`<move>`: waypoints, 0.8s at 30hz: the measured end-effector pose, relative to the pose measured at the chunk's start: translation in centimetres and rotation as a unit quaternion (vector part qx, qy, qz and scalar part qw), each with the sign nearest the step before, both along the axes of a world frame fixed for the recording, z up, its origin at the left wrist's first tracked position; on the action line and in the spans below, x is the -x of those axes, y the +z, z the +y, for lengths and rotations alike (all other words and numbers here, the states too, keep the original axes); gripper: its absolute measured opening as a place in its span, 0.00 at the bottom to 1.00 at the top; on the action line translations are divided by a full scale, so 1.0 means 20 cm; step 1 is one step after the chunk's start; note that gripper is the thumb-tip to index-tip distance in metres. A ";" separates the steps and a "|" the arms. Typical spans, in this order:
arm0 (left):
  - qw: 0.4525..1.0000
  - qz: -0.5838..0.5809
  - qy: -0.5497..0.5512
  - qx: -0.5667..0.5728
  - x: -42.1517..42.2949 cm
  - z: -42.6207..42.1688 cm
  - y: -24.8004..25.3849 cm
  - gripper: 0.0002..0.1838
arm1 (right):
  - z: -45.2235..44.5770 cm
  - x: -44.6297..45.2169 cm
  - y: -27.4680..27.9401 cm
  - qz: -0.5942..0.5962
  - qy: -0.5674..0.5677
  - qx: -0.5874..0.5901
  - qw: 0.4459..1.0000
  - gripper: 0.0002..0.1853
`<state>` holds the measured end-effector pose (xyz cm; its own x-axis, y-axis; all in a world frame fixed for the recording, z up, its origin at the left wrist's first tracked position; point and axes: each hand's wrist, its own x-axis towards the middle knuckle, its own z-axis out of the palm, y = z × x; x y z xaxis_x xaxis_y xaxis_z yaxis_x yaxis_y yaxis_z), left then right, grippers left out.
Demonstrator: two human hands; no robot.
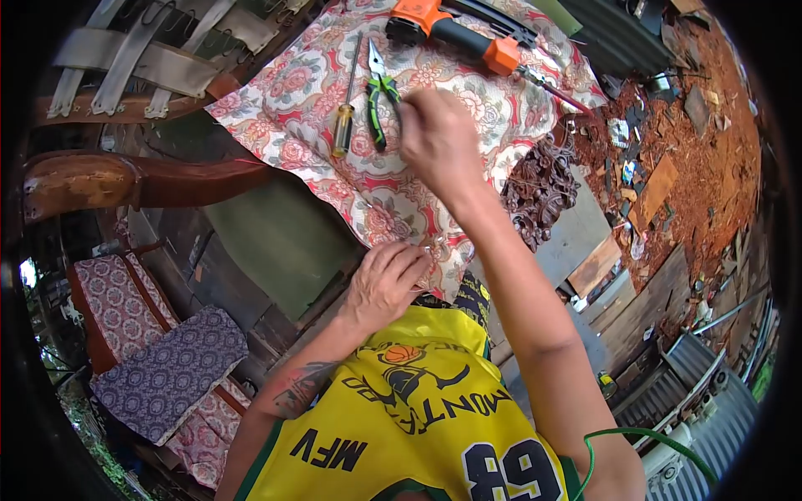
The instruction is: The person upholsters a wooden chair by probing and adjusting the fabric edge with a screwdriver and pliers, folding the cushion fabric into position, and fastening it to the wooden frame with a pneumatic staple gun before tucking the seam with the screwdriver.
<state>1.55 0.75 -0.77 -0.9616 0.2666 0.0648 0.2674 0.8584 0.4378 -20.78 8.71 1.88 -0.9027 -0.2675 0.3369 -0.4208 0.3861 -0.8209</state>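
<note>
A floral cloth in red, cream and green (pixel 292 100) is spread in front of me. My left hand (pixel 388 280) rests at its near edge, fingers bent and close together over the fabric; what they hold, if anything, is hidden. Above the cloth, my right hand (pixel 439 134) is curled and slightly blurred, just right of the green-handled pliers (pixel 378 104). A screwdriver with a yellow handle (pixel 343 129) lies left of the pliers. At the far side sits an orange and black air tool (pixel 459 37) with a hose attached.
A curved wooden arm (pixel 150 179) and woven straps (pixel 125 63) stand at the left. Patterned cushions (pixel 171 367) lie lower left. Carved dark wood (pixel 541 188) adjoins the cloth on the right, beside reddish ground with scraps (pixel 668 150). A green hose (pixel 652 434) crosses lower right.
</note>
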 end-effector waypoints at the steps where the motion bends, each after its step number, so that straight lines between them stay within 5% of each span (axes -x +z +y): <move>1: 1.000 -0.003 -0.003 -0.006 -0.01 -0.01 -0.01 0.33 | -0.12 0.01 0.02 -0.009 0.020 -0.040 0.999 0.10; 4: 0.999 0.037 -0.010 -0.014 -0.01 0.00 -0.01 0.25 | -0.40 0.02 -0.03 0.063 0.123 -0.157 0.978 0.13; 6: 0.999 0.024 -0.025 -0.038 -0.01 -0.01 0.01 0.21 | -0.44 0.04 -0.14 0.253 0.160 -0.229 0.926 0.12; 8: 0.995 0.032 -0.049 -0.083 0.02 -0.03 0.06 0.16 | -0.53 0.08 0.04 -0.002 0.137 -0.240 0.961 0.09; 10: 0.990 0.056 -0.036 -0.123 -0.02 -0.07 0.09 0.12 | -0.34 0.17 0.22 -0.128 0.170 -0.177 0.961 0.20; 12: 0.962 -0.041 0.150 -0.225 -0.17 -0.09 0.08 0.08 | 0.02 0.18 0.48 -0.382 0.315 -0.092 0.864 0.13; 13: 0.868 -0.187 0.279 -0.367 -0.25 -0.10 0.04 0.16 | 0.16 0.00 0.56 -0.380 0.230 0.073 0.893 0.12; 14: 0.865 -0.193 0.277 -0.372 -0.23 -0.09 0.05 0.16 | 0.31 -0.06 0.67 -0.463 0.199 0.106 0.857 0.13; 16: 0.493 -0.357 0.542 -0.580 -0.12 -0.05 0.12 0.30 | 0.60 -0.28 0.51 -0.440 0.134 0.092 0.883 0.13; 17: 0.445 -0.408 0.460 -0.651 -0.09 -0.05 0.13 0.41 | 0.67 -0.42 0.48 -0.475 0.079 0.098 0.871 0.17; 20: 0.451 -0.375 0.509 -0.630 -0.01 0.12 0.04 0.41 | 0.76 -0.77 0.53 -0.634 -0.087 0.090 0.763 0.19; 24: 0.487 -0.306 0.466 -0.672 0.06 0.23 -0.07 0.36 | 0.74 -1.09 0.54 -0.698 -0.140 0.137 0.689 0.19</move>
